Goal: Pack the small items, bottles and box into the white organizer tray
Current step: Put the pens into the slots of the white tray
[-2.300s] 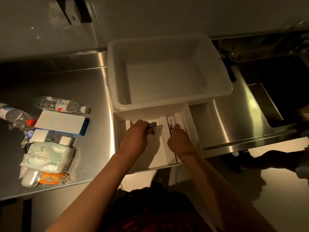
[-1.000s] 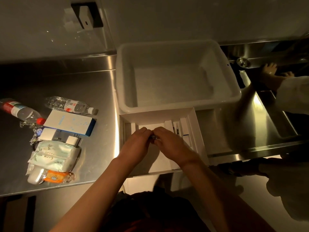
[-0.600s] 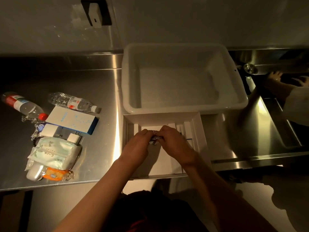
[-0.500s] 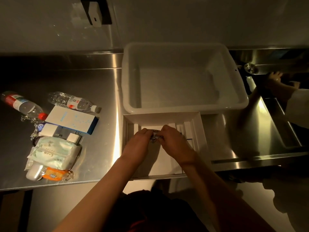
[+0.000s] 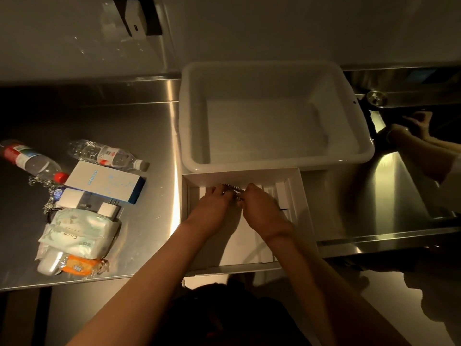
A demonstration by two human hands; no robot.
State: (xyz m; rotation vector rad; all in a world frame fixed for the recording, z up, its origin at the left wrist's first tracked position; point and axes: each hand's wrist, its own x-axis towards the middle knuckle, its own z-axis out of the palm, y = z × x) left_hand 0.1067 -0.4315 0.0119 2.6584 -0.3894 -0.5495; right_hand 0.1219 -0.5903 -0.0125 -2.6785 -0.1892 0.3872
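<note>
Steel counter [image 5: 139,126], one, spanning the frame. One large white tub [image 5: 344,136] at 12 o'clock, nothing visible inside. One white organizer tray [image 5: 303,208] touching the tub's near wall, at centre, with narrow dividers along its right side.

At 9 o'clock on the counter, a loose cluster well apart from the tray:
- bottles, two, both lying down: red-capped bottle [image 5: 30,161] outermost, clear bottle [image 5: 104,154] just beside the box.
- white and blue box [image 5: 104,182], one, flat.
- wipes pack [image 5: 77,231], one, at 8 o'clock, overlapping the chargers' near edge.
- white chargers, two: larger block [image 5: 72,197], smaller plug [image 5: 107,211].
- white case [image 5: 48,264] and orange packet [image 5: 78,264], one each, at the counter's near edge.
- metal chain [image 5: 48,204], one, partly under the box and chargers.

Hands, two, both reaching from 6 o'clock into the tray's far end. Left hand [image 5: 213,207] and right hand [image 5: 262,208] knuckles-up, fingertips meeting, together pinching one small metal item [image 5: 233,188]; exact kind cannot be told. Item held just below the tray's far wall, above the wide left compartment.

Second person's hand [image 5: 416,126] at 2 o'clock over the dark sink area.
</note>
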